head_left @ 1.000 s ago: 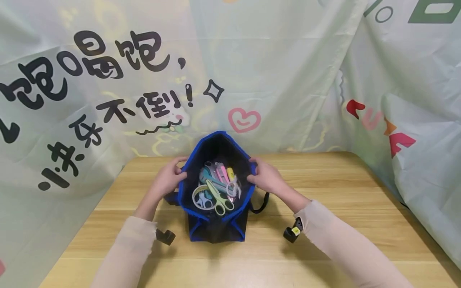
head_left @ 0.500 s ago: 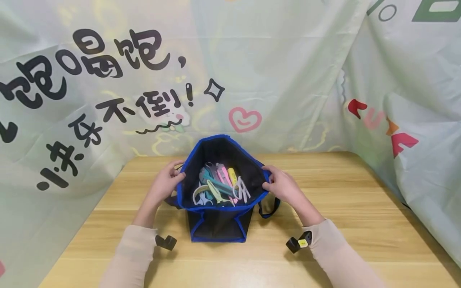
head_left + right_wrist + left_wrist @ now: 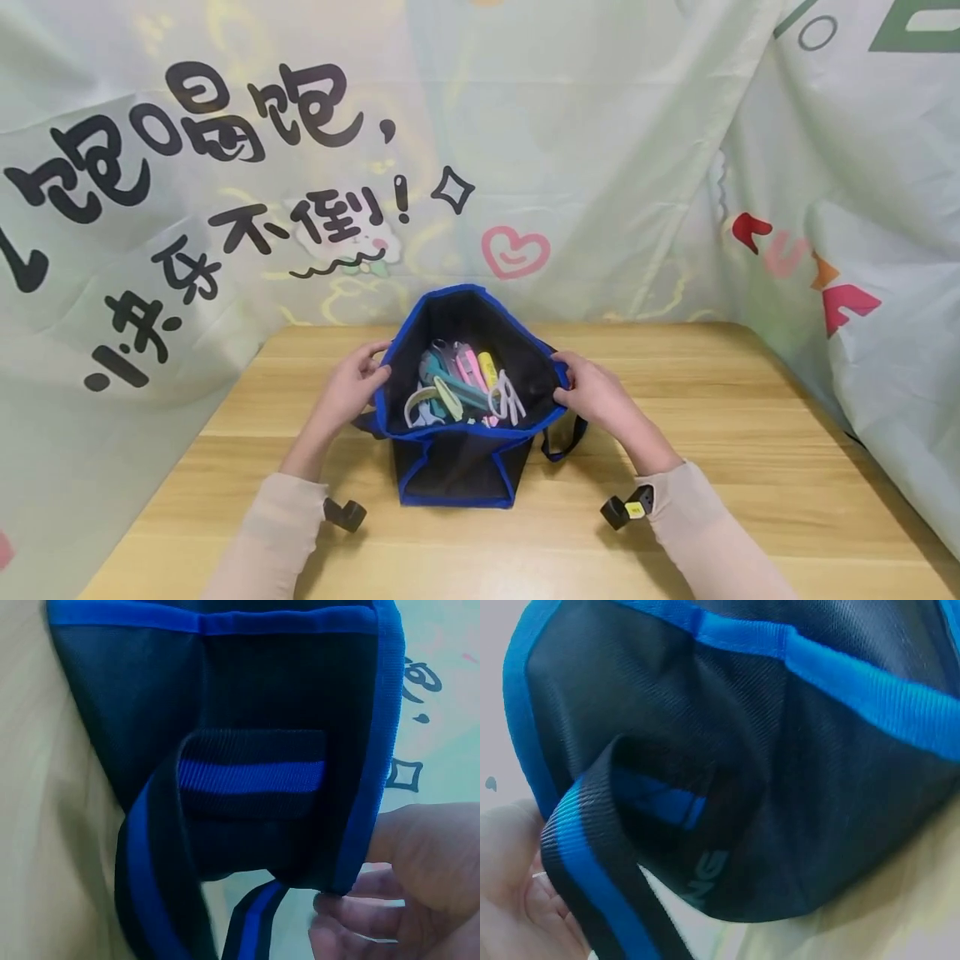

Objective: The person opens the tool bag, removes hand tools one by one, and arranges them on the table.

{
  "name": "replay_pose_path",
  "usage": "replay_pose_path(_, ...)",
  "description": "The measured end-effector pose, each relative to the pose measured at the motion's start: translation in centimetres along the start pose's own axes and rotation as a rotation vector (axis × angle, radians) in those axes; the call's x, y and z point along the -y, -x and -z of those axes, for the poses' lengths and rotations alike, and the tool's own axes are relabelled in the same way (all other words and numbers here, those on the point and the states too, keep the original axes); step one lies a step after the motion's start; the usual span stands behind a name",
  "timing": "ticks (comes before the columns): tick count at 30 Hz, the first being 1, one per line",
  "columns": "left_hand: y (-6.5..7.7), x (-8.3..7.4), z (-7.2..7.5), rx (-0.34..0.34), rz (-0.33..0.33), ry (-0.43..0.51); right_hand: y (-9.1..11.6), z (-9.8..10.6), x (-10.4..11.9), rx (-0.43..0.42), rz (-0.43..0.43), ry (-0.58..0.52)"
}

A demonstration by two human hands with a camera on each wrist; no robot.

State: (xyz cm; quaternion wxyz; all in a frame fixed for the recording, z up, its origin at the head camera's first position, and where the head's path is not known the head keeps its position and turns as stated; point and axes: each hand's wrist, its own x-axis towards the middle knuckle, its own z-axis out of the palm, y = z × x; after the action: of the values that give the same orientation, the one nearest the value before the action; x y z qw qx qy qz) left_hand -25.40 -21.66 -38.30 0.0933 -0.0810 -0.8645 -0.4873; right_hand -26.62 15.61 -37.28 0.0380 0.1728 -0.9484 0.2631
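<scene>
A black fabric bag (image 3: 465, 471) with blue trim stands upright on the table, its mouth spread wide. My left hand (image 3: 351, 385) pinches the left rim, thumb inside the mouth. On the opposite side my right hand (image 3: 596, 387) pinches the right rim the same way. Inside lie a yellow marker (image 3: 487, 369), a pink pen-like item (image 3: 468, 365), a roll of tape (image 3: 411, 406), a teal tool (image 3: 459, 390), green-handled scissors (image 3: 448, 398) partly hidden by the front rim, and a white looped item (image 3: 508, 400). A black-and-blue strap (image 3: 251, 776) hangs at the right side, and another strap (image 3: 592, 862) at the left.
The wooden table (image 3: 675, 533) extends on both sides of the bag. A printed cloth (image 3: 600, 150) hangs behind it and along the sides. A small black camera is worn at each wrist.
My right hand has moved right with its rim, widening the mouth. The front rim now covers the scissors' handles. During the last half second the bag and hands have barely moved.
</scene>
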Motion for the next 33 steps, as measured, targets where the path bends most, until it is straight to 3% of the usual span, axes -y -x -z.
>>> replay_pose_path(6, -0.3, -0.8, -0.7, -0.039, -0.015, 0.034, 0.5, 0.7, 1.8, -0.171, 0.063, -0.02)
replay_pose_path(10, -0.4, -1.5, -0.4, -0.034, -0.022, -0.032, -0.1, 1.4, 4.3, -0.2, 0.092, -0.058)
replay_pose_path(13, -0.4, -2.0, 0.1, -0.027, -0.016, -0.109, -1.3, 1.7, 6.1, -0.126, 0.12, -0.025)
replay_pose_path(17, -0.4, -2.7, 0.5, -0.02, -0.004, -0.205, -3.2, 1.4, 7.4, 0.063, 0.133, 0.083)
replay_pose_path(22, -0.2, -2.9, 0.5, 0.017, -0.022, -0.278, -5.0, 0.1, 7.6, 0.264, 0.111, 0.174)
replay_pose_path(25, 0.0, -2.7, 0.5, 0.035, -0.023, -0.285, -5.4, -0.6, 7.2, 0.369, 0.073, 0.144)
replay_pose_path(29, 0.2, -2.4, 0.6, 0.041, -0.025, -0.287, -5.6, -1.2, 6.4, 0.438, 0.016, 0.08)
replay_pose_path(33, 0.2, -2.3, 0.6, 0.047, -0.038, -0.284, -5.5, -1.8, 5.5, 0.451, -0.047, 0.079)
